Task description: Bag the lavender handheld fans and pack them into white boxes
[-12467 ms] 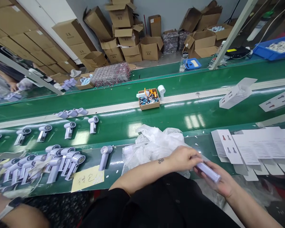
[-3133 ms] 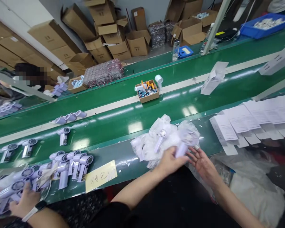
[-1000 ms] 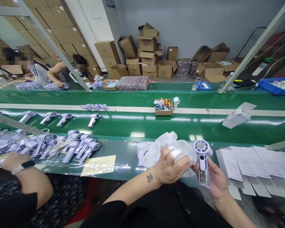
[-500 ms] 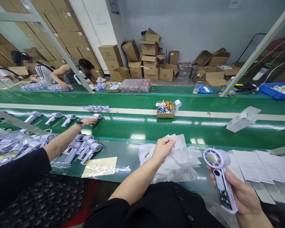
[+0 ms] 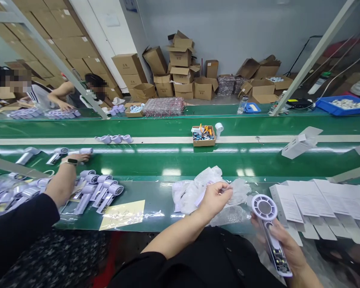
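Note:
My right hand (image 5: 283,240) is wrapped round the handle of a pale purple handheld fan (image 5: 264,208). Its round head points up, and a dark, shiny panel shows low on the handle. My left hand (image 5: 217,198) is closed in a pinch at the edge of a clear plastic bag (image 5: 240,193); the fingertips partly hide the grip. Beneath and beside it lie crumpled bubble bags (image 5: 195,194), with purple parts showing through. A co-worker's hand (image 5: 82,157), with a watch on the wrist, touches another fan (image 5: 86,151) on the green belt to the left.
Several white boxes (image 5: 307,200) lie overlapped to my right. On the left, many fans (image 5: 103,190) are piled beside a yellow paper (image 5: 123,216). A small carton of tools (image 5: 204,140) and an open white box (image 5: 301,144) stand across the belt. Other people work at the far left.
My left hand has moved slightly right and down over the bags. The fan in my right hand has turned to face me more squarely. The co-worker's hand has moved left with a fan.

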Demonstrator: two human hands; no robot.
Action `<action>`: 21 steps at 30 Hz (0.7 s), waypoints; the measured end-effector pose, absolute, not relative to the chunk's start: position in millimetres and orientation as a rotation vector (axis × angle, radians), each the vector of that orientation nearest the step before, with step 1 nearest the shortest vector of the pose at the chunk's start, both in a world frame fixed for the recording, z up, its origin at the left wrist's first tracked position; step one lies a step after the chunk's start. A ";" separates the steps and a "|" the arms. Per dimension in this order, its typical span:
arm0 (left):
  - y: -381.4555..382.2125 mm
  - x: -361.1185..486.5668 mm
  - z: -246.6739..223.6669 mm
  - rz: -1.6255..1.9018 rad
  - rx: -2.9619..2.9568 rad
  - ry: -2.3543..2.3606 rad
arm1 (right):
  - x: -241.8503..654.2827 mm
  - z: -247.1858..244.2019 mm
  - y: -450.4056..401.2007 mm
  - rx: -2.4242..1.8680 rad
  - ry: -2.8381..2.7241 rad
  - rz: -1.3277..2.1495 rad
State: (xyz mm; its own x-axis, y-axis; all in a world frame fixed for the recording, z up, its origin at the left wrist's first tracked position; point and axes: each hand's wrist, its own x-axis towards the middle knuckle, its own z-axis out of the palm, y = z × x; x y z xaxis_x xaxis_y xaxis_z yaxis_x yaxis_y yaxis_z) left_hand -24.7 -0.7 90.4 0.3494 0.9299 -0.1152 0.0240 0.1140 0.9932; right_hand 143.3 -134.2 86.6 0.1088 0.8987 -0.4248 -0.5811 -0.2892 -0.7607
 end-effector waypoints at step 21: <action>-8.2 -22.6 71.8 0.791 1.673 0.895 | 117.2 86.5 -138.1 -1.141 -0.526 1.638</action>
